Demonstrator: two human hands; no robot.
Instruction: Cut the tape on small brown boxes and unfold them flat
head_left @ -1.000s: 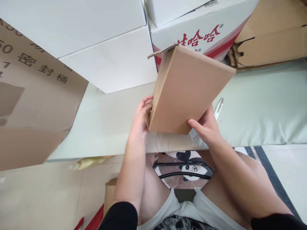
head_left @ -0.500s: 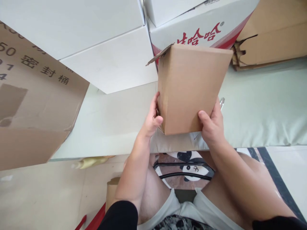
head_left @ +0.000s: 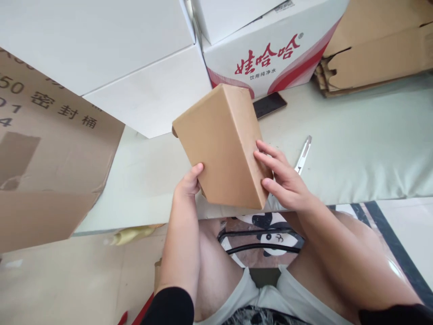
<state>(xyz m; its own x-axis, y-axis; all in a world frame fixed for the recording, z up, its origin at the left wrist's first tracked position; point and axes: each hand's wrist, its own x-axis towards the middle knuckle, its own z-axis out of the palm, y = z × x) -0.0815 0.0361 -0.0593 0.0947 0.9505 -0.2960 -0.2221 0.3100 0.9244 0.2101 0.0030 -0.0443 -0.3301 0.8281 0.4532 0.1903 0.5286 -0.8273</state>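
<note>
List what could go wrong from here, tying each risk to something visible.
The tilted box might slip, as the right hand seems only to rest against its side.
The right hand could brush the white knife lying close beside it.
The phone lying beyond the box might get bumped.

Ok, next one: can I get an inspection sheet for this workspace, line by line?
Surface: pale green cover, wrinkled at right.
Job's things: brown carton, tilted, between both hands.
Clutter: dark phone, partly hidden behind the carton; white cutter to its right.
Left grip: thumb on the carton's broad face.
Right grip: fingers spread against its side.
Cables: nothing seen.
Surroundings: white boxes, red-and-white box, stacked cardboard, large printed carton.
</note>
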